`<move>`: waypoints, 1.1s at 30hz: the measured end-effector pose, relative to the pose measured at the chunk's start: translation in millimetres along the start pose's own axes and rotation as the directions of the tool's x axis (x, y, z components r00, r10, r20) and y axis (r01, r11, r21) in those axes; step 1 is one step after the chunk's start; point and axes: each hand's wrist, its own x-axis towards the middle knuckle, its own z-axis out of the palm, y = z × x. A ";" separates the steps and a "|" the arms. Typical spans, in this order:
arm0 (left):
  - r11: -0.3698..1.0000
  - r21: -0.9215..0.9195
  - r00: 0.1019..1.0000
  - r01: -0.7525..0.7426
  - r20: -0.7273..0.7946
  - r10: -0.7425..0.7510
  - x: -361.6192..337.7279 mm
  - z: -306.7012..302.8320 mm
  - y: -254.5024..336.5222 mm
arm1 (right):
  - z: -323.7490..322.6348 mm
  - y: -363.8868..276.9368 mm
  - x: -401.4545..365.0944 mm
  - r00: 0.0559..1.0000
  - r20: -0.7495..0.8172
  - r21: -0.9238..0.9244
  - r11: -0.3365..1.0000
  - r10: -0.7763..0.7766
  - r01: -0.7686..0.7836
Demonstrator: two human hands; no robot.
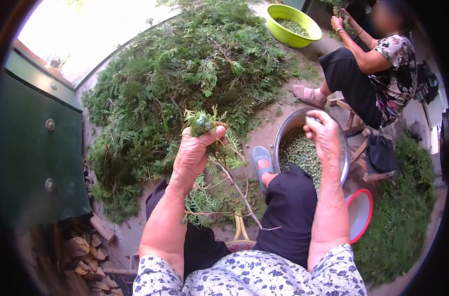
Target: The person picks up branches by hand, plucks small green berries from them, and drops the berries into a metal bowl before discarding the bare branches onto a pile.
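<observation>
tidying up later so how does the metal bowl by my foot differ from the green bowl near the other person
The metal bowl is shiny steel; the green bowl is lime-coloured, plastic by its look. The metal bowl sits right under your right hand; the green bowl lies far off beside the other person. Both are round, stand on the ground and hold small green berries.

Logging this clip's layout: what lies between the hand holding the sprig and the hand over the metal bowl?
Head view: between the left hand, gripping the sprig, and the right hand above the metal bowl lie bare ground and a blue shoe.
</observation>
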 end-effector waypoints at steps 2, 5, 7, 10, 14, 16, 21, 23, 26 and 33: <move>0.997 0.064 0.993 -0.053 0.106 0.047 -9.9 -3.2 -6.5 | -38.4 10.5 -8.9 0.993 -0.106 -0.238 0.971 -0.058 0.031; 0.994 0.108 0.997 0.004 0.073 -0.012 -27.2 -3.8 -7.9 | -106.1 49.0 -8.7 0.967 -0.148 -0.570 0.817 -0.205 0.085; 0.984 0.180 0.998 -0.005 0.067 -0.007 -42.3 -6.2 -8.3 | -119.3 57.0 -14.6 0.958 -0.127 -0.694 0.713 -0.256 0.099; 0.926 0.374 0.998 -0.047 0.054 0.029 -60.0 -12.8 -24.6 | -106.0 48.0 -31.4 0.954 -0.140 -0.598 0.791 -0.266 0.133; 0.847 0.531 0.998 -0.015 -0.039 0.043 -91.3 -1.0 -36.8 | 18.8 -19.8 -101.9 0.971 0.154 -0.253 0.943 -0.180 0.215; 0.858 0.514 0.997 -0.011 -0.061 0.050 -104.0 4.4 -46.4 | 58.4 -34.5 -139.2 0.917 0.386 -0.267 0.939 -0.100 0.215; 0.809 0.580 0.990 -0.097 -0.028 0.139 -126.3 0.7 -70.6 | 102.3 9.2 -176.3 0.858 0.508 0.014 0.997 -0.075 0.079; 0.824 0.559 0.992 -0.088 -0.025 0.122 -131.1 -3.6 -75.1 | 103.6 16.8 -178.7 0.873 0.480 0.023 0.996 -0.082 0.081; 0.918 0.392 0.997 0.057 0.030 -0.075 -139.1 -4.6 -75.7 | 96.5 29.3 -175.4 0.866 0.496 0.119 0.984 0.053 -0.129; 0.996 0.033 0.992 0.089 0.092 -0.091 -153.0 -32.5 -90.3 | 87.8 60.0 -171.4 0.858 0.472 0.204 0.922 0.202 -0.329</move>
